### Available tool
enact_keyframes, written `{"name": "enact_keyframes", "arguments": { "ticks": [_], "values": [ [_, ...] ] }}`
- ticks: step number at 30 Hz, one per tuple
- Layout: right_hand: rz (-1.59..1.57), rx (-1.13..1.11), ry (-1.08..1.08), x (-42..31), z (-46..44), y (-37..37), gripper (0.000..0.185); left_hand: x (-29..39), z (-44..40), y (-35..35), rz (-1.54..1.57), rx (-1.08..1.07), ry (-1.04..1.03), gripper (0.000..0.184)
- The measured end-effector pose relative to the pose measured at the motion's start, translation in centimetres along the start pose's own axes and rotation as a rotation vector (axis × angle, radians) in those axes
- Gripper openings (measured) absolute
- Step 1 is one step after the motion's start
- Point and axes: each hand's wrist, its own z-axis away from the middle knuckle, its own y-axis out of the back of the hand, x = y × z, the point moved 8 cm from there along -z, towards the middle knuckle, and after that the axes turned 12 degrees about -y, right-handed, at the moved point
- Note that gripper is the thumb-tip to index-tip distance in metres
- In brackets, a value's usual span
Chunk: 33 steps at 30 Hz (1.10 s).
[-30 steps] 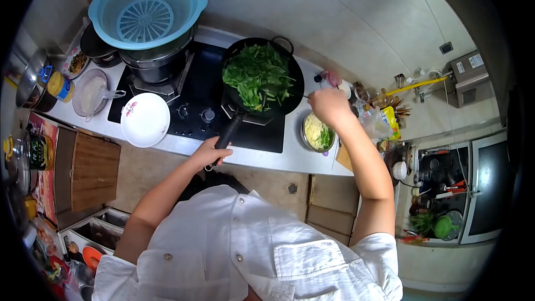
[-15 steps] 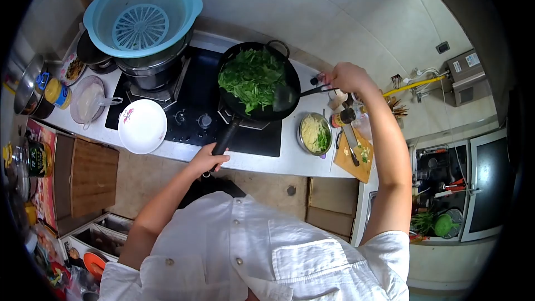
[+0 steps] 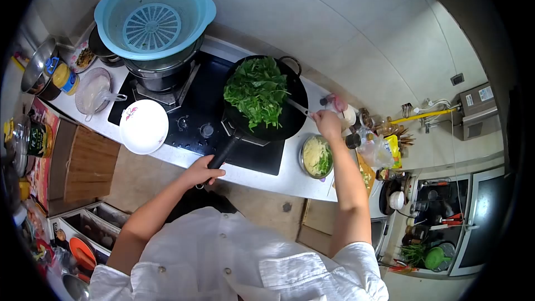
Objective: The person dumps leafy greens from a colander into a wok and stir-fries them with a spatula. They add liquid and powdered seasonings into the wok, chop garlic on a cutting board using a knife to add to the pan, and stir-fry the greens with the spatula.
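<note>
My left hand [image 3: 199, 173] is wrapped round the black handle of a wok [image 3: 294, 124] on the stove. Leafy greens [image 3: 256, 92] are heaped in the wok, mostly towards its left side. Beyond the wok's right rim, my right hand [image 3: 327, 124] grips the end of a spatula [image 3: 296, 106], whose blade is hidden among the greens. Just below that hand, a metal bowl [image 3: 316, 159] holds pale shreds and chopped green pieces. A wooden cutting board [image 3: 366, 175] with small chopped bits is partly covered by my right forearm.
A blue colander in a basin [image 3: 153, 14] rests on a pot over the left burner. A white plate [image 3: 144, 126] lies near the counter's front edge. Bottles and bags [image 3: 374, 147] crowd the right side; jars [image 3: 66, 78] and bowls stand at the left.
My right hand has come down and left, pushing the spatula blade from the wok's bare right side into the greens. My left hand keeps its hold on the handle. The view has shifted slightly.
</note>
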Motion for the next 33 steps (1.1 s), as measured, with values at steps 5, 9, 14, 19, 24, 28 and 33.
{"name": "enact_keyframes", "arguments": {
  "ticks": [5,9,14,19,24,28,33],
  "values": [
    [0.314,0.25,0.201,-3.2,5.1,4.1,0.025,0.2,0.1,-0.1,-0.011,0.008,0.027,0.037],
    [0.483,0.302,0.401,-5.0,10.3,3.0,0.016,-0.3,-0.1,0.1,0.011,0.003,0.01,0.037],
    [0.262,0.165,0.317,-4.2,16.6,1.0,0.051,0.2,0.1,-0.2,0.029,0.014,0.009,0.037],
    [0.358,-0.053,0.263,-2.8,18.8,1.9,0.05,0.2,0.1,-0.2,0.037,0.012,-0.004,0.036],
    [0.407,-0.045,0.199,-2.9,15.6,9.8,0.025,0.1,0.1,0.0,0.053,0.014,-0.012,0.036],
    [0.38,-0.048,0.144,-1.7,9.4,10.4,0.025,-0.3,-0.1,0.0,0.041,0.015,-0.019,0.035],
    [0.214,-0.358,-0.105,-0.7,-0.2,10.9,0.022,-0.7,0.0,0.3,0.035,0.028,-0.02,0.034]
  ]
}}
